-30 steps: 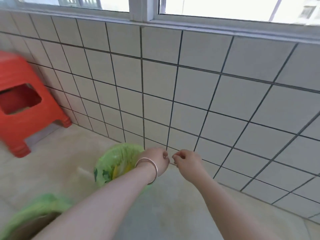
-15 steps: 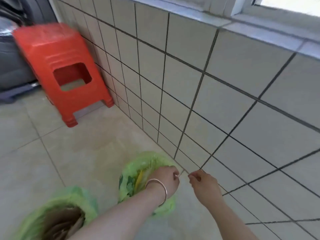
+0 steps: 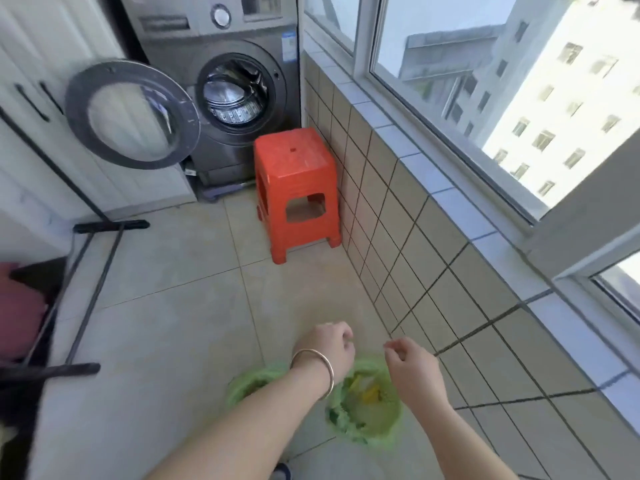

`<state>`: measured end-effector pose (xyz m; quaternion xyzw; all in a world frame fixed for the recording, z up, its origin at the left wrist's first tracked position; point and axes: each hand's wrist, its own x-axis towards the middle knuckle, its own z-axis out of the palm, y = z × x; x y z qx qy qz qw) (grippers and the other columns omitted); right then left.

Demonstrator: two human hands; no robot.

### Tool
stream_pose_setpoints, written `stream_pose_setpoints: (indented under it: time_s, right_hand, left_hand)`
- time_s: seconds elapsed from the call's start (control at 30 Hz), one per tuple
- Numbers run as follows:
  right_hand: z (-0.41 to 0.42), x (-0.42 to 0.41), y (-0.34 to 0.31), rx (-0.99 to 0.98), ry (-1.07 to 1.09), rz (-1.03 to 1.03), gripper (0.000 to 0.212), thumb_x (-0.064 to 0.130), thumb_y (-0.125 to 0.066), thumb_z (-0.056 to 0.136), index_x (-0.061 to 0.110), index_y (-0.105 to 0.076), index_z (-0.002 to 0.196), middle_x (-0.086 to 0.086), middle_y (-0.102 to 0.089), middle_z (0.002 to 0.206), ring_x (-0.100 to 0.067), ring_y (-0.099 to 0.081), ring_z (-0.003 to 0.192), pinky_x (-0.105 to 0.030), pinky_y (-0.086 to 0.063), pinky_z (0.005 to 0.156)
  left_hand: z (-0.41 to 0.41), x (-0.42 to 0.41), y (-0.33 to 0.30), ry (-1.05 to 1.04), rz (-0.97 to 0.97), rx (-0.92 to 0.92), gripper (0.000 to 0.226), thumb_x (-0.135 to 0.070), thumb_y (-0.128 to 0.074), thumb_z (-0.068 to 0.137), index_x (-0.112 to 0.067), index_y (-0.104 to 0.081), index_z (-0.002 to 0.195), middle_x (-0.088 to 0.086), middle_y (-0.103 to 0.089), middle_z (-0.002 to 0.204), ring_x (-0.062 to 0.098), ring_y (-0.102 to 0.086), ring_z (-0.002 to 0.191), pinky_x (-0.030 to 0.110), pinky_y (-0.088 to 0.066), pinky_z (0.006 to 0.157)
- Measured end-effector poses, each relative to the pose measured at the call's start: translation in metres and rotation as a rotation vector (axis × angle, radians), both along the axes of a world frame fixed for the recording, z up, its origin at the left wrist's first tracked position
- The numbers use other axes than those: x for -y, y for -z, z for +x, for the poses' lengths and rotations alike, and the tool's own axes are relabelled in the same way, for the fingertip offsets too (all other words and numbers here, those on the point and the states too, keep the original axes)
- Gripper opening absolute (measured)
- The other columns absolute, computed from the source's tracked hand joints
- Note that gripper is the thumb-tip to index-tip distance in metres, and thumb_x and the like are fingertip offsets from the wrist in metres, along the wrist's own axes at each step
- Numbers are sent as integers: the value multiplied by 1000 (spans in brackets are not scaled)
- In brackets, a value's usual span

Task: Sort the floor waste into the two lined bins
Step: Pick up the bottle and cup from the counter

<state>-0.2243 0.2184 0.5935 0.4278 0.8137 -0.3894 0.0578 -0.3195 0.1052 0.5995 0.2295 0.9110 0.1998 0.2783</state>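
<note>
Two bins with green liners stand on the floor tiles at the bottom of the view. The right bin [image 3: 374, 427] shows yellow and green scraps inside. My left forearm covers most of the left bin [image 3: 247, 384]. My left hand [image 3: 327, 344], with a metal bangle on the wrist, hovers above and between the bins with its fingers curled. My right hand [image 3: 412, 367] hangs over the right bin's far rim, thumb and forefinger pinched together. I see nothing in either hand.
A red plastic stool [image 3: 296, 188] stands against the tiled wall [image 3: 415, 258] ahead. Behind it is a grey washing machine [image 3: 225, 95] with its round door [image 3: 131, 114] swung open. A black rack frame [image 3: 90, 271] occupies the left floor. Windows run along the right.
The view has swung left and up from the wall to the washing machine and stool. My hands have drawn apart, and the thin white bit seen between them earlier no longer shows.
</note>
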Motion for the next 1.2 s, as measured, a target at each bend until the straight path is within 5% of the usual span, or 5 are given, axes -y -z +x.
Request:
stream_pose_setpoints:
  time_s: [0.33, 0.47, 0.8, 1.2]
  right_hand:
    - [-118, 82, -134, -81, -81, 70, 24, 23, -47, 89, 20, -66, 104, -1, -68, 109, -19, -57, 89, -28, -48, 75]
    - [-163, 106, -164, -106, -198, 117, 32, 21, -45, 87, 22, -56, 117, 0, -62, 115, -20, -54, 95, -27, -43, 74]
    - [-256, 199, -197, -224, -565, 122, 52, 32, -55, 87, 18, -40, 135, -3, -46, 135, -22, -49, 122, -34, -44, 94]
    - [-402, 380, -216, -355, -699, 82, 55, 40, -52, 90, 22, -35, 139, -2, -46, 138, -20, -47, 124, -29, -38, 87]
  left_hand:
    - [-111, 119, -140, -202, 28, -151, 29, -26, -44, 87, -29, -59, 111, -4, -63, 116, 23, -60, 105, 30, -48, 89]
    - [-143, 155, -169, -314, 55, -229, 33, -29, -49, 87, -27, -52, 120, -5, -61, 119, 22, -59, 107, 31, -46, 89]
    - [-182, 263, -216, -564, 117, -377, 51, -38, -53, 87, -27, -38, 134, -3, -50, 130, 18, -56, 110, 36, -48, 90]
    - [-303, 439, -224, -779, 190, -380, 50, -38, -55, 86, -22, -42, 131, 0, -55, 126, 22, -57, 110, 35, -45, 96]
